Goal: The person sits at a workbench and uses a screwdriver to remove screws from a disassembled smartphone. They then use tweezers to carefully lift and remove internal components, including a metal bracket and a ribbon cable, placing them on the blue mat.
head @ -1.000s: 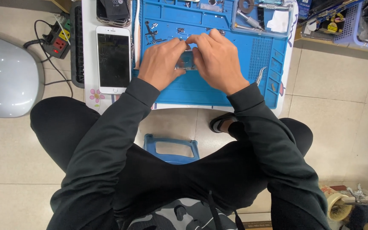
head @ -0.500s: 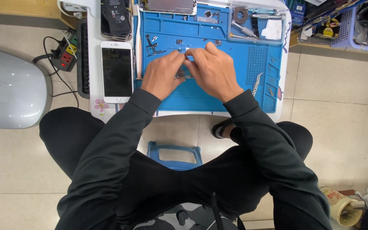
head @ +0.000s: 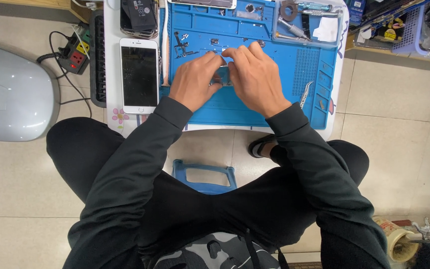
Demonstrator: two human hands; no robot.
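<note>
Near the top centre of the frame both hands met over the blue work mat point(head: 255, 107). The left hand point(head: 195, 82) and the right hand point(head: 257, 79) had their fingers curled, fingertips pinching a small flat part point(head: 221, 75) between them — mostly hidden, so its kind could not be told. A white phone point(head: 139, 74) lay face up just left of the mat, tweezers point(head: 306, 94) on the mat's right side — well apart from the hands. A blue stool point(head: 204, 174) showed between the knees.
</note>
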